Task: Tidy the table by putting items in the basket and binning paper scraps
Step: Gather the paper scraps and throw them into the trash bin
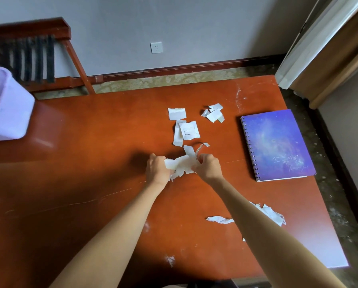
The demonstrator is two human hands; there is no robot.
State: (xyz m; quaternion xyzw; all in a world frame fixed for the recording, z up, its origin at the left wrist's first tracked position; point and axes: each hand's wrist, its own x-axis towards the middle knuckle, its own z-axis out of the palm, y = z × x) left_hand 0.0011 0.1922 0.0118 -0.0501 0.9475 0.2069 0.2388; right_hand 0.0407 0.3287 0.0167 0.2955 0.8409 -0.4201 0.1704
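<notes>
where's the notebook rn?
In the head view, the purple spiral notebook lies flat on the right side of the table, near its right edge, to the right of the paper scraps and apart from both hands.

We are looking at a glossy, reddish-brown wooden table (90, 163) with fine scratches and white scuffs. We are seeing matt white torn paper scraps (186, 129), a notebook (277, 144) with a smooth purple cover and metal spiral, and a smooth pale plastic basket (9, 109).
</notes>
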